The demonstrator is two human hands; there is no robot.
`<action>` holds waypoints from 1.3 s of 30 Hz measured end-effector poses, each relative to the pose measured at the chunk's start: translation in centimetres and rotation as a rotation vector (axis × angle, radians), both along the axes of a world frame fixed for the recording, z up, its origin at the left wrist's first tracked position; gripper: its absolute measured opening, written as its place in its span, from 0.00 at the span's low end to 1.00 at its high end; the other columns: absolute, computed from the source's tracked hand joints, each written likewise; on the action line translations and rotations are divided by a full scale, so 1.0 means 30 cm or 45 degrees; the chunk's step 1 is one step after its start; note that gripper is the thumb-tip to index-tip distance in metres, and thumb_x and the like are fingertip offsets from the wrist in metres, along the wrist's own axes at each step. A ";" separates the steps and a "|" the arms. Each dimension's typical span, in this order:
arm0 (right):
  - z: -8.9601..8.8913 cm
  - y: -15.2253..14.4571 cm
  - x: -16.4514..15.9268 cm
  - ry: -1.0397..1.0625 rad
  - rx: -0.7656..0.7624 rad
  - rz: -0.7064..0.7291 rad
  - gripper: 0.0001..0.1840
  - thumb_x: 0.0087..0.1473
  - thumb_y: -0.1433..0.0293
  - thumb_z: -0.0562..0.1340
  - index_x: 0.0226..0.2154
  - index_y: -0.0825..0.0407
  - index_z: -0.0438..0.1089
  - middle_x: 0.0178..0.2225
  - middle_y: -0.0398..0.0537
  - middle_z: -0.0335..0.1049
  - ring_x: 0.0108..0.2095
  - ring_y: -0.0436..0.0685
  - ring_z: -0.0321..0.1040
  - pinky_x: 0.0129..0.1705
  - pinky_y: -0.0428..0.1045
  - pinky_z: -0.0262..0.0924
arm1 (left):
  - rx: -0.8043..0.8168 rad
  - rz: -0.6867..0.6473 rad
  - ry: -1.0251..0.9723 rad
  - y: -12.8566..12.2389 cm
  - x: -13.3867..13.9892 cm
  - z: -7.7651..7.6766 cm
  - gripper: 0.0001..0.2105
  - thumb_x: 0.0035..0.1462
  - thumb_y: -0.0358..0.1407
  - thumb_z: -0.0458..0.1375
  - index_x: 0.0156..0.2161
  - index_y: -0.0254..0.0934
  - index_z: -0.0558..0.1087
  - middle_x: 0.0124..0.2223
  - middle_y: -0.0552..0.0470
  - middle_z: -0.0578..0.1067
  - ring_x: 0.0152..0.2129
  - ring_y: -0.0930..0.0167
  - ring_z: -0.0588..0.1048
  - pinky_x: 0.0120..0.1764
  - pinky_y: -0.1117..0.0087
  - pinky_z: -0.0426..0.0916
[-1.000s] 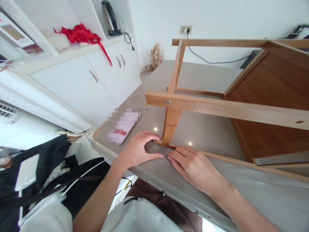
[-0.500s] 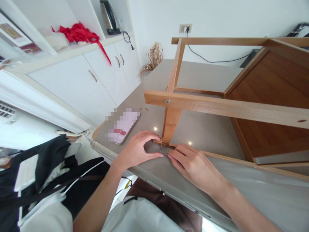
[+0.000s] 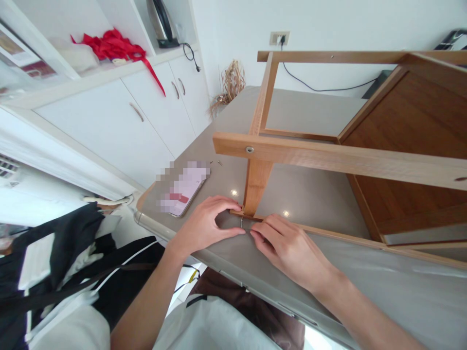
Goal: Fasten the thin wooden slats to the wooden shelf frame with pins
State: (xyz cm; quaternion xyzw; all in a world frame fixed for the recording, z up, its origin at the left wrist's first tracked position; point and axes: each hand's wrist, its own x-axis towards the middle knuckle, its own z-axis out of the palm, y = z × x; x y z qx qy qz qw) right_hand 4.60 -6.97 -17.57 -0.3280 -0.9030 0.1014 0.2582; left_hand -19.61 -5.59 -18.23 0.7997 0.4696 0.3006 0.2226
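Note:
A wooden frame (image 3: 339, 160), like furniture lying on its side, rests on a grey-topped table. At its near lower corner, a thin metal hex key (image 3: 241, 223) stands out from the rail; its outer part is mostly hidden now. My left hand (image 3: 204, 223) curves around this corner, fingertips pressed on the rail end and thumb stretched beside the key. Just right of it, my right hand (image 3: 282, 240) has thumb and fingers pinched together at the key's outer end. A metal fitting (image 3: 249, 149) sits in the upper rail.
A phone (image 3: 188, 187) lies left of the frame, with small metal screws (image 3: 219, 163) behind it. White cabinets (image 3: 146, 107) line the left side, holding red ribbon (image 3: 116, 46) and a kettle (image 3: 162, 24). Dark clothing (image 3: 69, 243) hangs at lower left.
My right hand has shifted slightly, and the key's sideways part that showed between the hands is now barely visible. My left hand stays at the corner. The view has moved a little.

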 end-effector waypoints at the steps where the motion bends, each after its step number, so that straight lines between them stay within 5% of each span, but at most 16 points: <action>1: -0.001 0.000 -0.001 -0.001 0.000 -0.003 0.07 0.68 0.72 0.56 0.40 0.53 0.71 0.34 0.46 0.70 0.35 0.52 0.68 0.38 0.49 0.63 | 0.000 -0.001 0.000 0.000 0.001 0.000 0.19 0.53 0.45 0.70 0.46 0.41 0.75 0.47 0.51 0.79 0.47 0.66 0.76 0.53 0.65 0.70; 20: -0.012 0.003 -0.001 -0.003 -0.001 -0.054 0.08 0.68 0.71 0.57 0.40 0.52 0.72 0.35 0.46 0.70 0.36 0.52 0.68 0.38 0.48 0.62 | 0.002 0.004 -0.002 -0.002 0.002 -0.006 0.18 0.55 0.44 0.70 0.47 0.41 0.75 0.46 0.50 0.79 0.47 0.65 0.76 0.53 0.63 0.70; 29: 0.000 0.002 0.003 -0.214 0.101 -0.096 0.09 0.64 0.73 0.61 0.31 0.52 0.72 0.34 0.47 0.67 0.35 0.54 0.65 0.36 0.50 0.59 | 0.006 0.010 0.007 -0.005 0.000 -0.008 0.18 0.55 0.46 0.69 0.47 0.40 0.75 0.46 0.49 0.79 0.46 0.65 0.76 0.53 0.62 0.70; 39: 0.003 -0.003 0.005 -0.256 0.015 -0.064 0.05 0.63 0.75 0.61 0.35 0.52 0.72 0.36 0.46 0.68 0.37 0.55 0.64 0.38 0.51 0.59 | -0.006 -0.007 0.014 -0.003 0.000 -0.001 0.17 0.55 0.44 0.69 0.47 0.41 0.74 0.46 0.51 0.78 0.46 0.67 0.75 0.52 0.65 0.70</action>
